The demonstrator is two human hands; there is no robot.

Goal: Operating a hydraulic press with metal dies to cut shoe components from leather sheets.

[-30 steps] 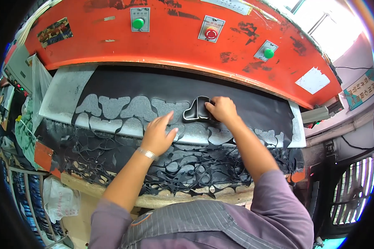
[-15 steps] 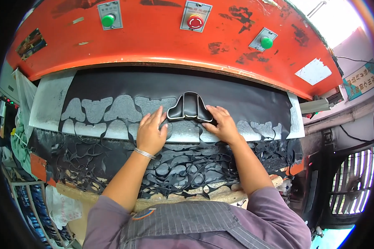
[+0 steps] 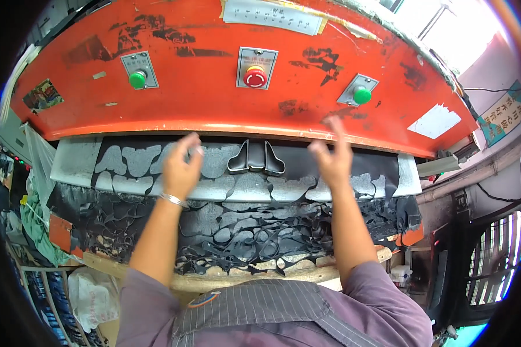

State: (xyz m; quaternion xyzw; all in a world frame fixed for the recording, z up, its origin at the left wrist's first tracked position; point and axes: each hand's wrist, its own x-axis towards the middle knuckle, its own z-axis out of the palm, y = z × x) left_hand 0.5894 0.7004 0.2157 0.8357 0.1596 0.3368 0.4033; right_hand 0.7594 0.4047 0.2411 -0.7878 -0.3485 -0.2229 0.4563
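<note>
A metal-walled cutting die (image 3: 248,156), split into three compartments, rests on a black sheet (image 3: 298,165) with cut-out shapes along its left and front parts. Both hands are off the die. My left hand (image 3: 182,168), with a silver bangle at the wrist, is raised to the die's left, fingers apart and slightly blurred. On the other side, my right hand (image 3: 334,155) is lifted, thumb and fingers spread, its fingertips overlapping the lower edge of the orange machine front (image 3: 191,104) in view. Neither hand holds anything.
The machine front carries a left green button (image 3: 137,80), a red button (image 3: 255,76) and a right green button (image 3: 361,95). A pale metal plate (image 3: 75,165) lies under the sheet. Tangled black offcuts (image 3: 260,234) hang before it, above a wooden bar (image 3: 197,282).
Both hands have let go of the die and risen, moving apart toward the machine front. The die stays on the sheet. The view has tilted up, showing more of the machine.
</note>
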